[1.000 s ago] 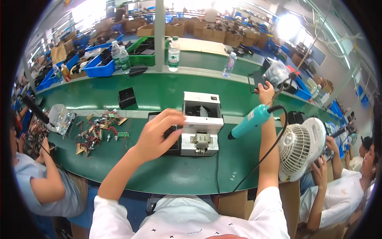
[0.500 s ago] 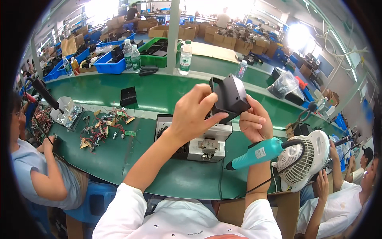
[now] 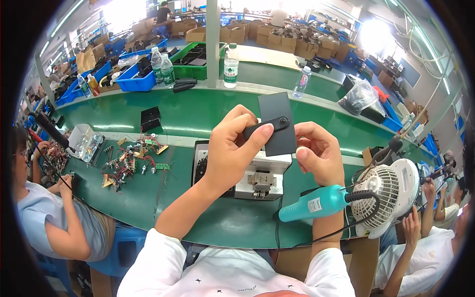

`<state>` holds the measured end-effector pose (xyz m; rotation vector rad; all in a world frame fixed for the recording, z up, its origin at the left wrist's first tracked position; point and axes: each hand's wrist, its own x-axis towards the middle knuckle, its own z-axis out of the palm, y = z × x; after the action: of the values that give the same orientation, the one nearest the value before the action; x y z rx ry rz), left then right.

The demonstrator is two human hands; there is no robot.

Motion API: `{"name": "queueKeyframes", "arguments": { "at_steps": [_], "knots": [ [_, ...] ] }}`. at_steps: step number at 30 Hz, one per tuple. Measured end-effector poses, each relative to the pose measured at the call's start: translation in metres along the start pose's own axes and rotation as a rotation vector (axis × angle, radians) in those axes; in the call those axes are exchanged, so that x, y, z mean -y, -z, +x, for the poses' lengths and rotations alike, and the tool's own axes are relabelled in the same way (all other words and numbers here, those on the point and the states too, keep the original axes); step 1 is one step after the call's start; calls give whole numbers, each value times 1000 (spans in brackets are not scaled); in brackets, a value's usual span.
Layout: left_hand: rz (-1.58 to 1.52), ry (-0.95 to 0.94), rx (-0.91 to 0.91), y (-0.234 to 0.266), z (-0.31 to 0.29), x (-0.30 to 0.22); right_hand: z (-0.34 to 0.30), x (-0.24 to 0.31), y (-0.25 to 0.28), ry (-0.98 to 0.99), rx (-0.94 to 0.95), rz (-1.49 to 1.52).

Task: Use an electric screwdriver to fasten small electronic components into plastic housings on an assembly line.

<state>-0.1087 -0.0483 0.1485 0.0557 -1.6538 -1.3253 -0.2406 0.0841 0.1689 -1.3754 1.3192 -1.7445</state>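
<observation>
My left hand (image 3: 232,143) grips a black box-shaped housing (image 3: 282,106), thumb pressed over a dark strap-like piece with a round knob (image 3: 282,122). The housing's flat face is turned toward me. At its right edge, my right hand (image 3: 319,151) has curled fingers and a thumb close to them; what they pinch, if anything, is too small to name. A teal electric screwdriver (image 3: 314,204) lies across the view in front of my right forearm, below the hand. Under my hands stands a light metal fixture (image 3: 260,184) with a small clamp-like block on its front.
Loose circuit boards with wires (image 3: 131,161) and a clear container of small parts (image 3: 86,143) lie left. A white fan (image 3: 383,198) stands right. Bottles, including one upright (image 3: 231,67), and a blue bin (image 3: 136,81) line the far ledge. Co-workers sit on both sides.
The housing has been turned so its flat face with the knob now shows instead of its hollow side. My right hand has shifted slightly right and down; the screwdriver has moved right.
</observation>
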Motion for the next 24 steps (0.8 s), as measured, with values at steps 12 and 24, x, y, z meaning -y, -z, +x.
{"name": "queueKeyframes", "arguments": {
  "at_steps": [12,24],
  "knots": [
    [106,-99,-7,4,-1,-10,-6,10,-7,-81,-4,51],
    [57,12,20,5,-2,-15,-8,6,-11,-51,-29,57]
  ]
}}
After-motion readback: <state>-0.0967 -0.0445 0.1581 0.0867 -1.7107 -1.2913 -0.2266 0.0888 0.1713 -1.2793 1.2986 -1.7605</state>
